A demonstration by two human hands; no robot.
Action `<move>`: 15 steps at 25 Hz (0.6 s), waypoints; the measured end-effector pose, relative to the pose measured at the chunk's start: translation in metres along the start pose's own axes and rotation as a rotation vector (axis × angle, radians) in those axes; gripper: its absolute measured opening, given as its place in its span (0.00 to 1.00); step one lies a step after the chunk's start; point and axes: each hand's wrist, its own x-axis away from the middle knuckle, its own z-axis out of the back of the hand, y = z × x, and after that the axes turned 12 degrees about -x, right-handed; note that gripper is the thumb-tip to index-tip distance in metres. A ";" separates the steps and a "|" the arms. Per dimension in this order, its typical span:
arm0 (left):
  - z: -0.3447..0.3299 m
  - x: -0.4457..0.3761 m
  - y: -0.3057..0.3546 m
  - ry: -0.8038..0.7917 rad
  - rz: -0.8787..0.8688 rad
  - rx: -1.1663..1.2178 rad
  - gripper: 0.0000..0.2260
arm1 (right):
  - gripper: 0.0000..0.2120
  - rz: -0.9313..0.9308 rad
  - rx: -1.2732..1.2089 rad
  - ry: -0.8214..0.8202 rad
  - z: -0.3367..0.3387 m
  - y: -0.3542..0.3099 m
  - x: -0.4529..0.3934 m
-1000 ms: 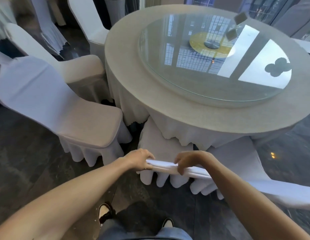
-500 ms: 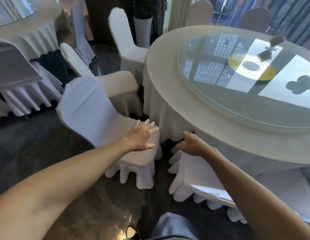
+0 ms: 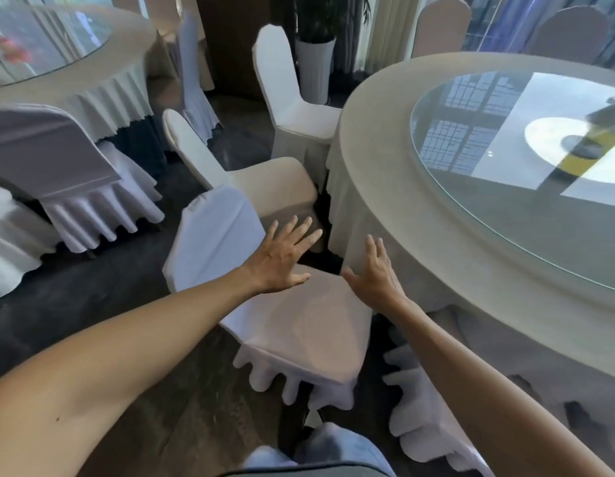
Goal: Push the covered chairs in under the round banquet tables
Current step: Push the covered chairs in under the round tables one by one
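Before you, largest first: a round banquet table point(image 3: 395, 187) fills the right of your view, draped in a beige cloth that falls in folds to the dark floor point(image 3: 92, 304), with a glass turntable point(image 3: 526, 173) on top reflecting window panes. A second round table point(image 3: 103, 87), also clothed and glass-topped, stands at upper left, well apart from the first. Directly beneath your arms sits a white covered chair point(image 3: 299, 325), its seat pulled out from the near table's edge and its backrest angled away to your left; its skirted hem hangs just above the floor. Beyond it, a second covered chair point(image 3: 264, 184) stands beside the table's rim, and a third covered chair point(image 3: 285, 108) stands farther back with its seat touching the cloth. Another covered chair point(image 3: 58, 173) faces the far table at left. A white planter point(image 3: 314, 68) stands at the back. Your left hand point(image 3: 282, 259) is open, fingers spread, over the junction of the nearest chair's seat and backrest; whether it touches the cover you cannot tell. Your right hand point(image 3: 376, 273) is open too, fingers loosely extended, just over the seat's edge near the hanging tablecloth.
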 end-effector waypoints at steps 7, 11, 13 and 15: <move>-0.037 -0.015 -0.123 -0.035 -0.035 0.035 0.37 | 0.43 -0.056 -0.057 -0.030 -0.083 -0.064 -0.063; -0.076 -0.029 -0.199 -0.063 -0.133 0.012 0.33 | 0.43 -0.149 -0.118 -0.008 -0.151 -0.102 -0.091; -0.097 -0.036 -0.242 -0.108 -0.213 0.018 0.30 | 0.43 -0.216 -0.147 0.020 -0.194 -0.122 -0.103; -0.113 -0.040 -0.277 -0.143 -0.329 -0.022 0.28 | 0.43 -0.298 -0.188 0.045 -0.234 -0.143 -0.109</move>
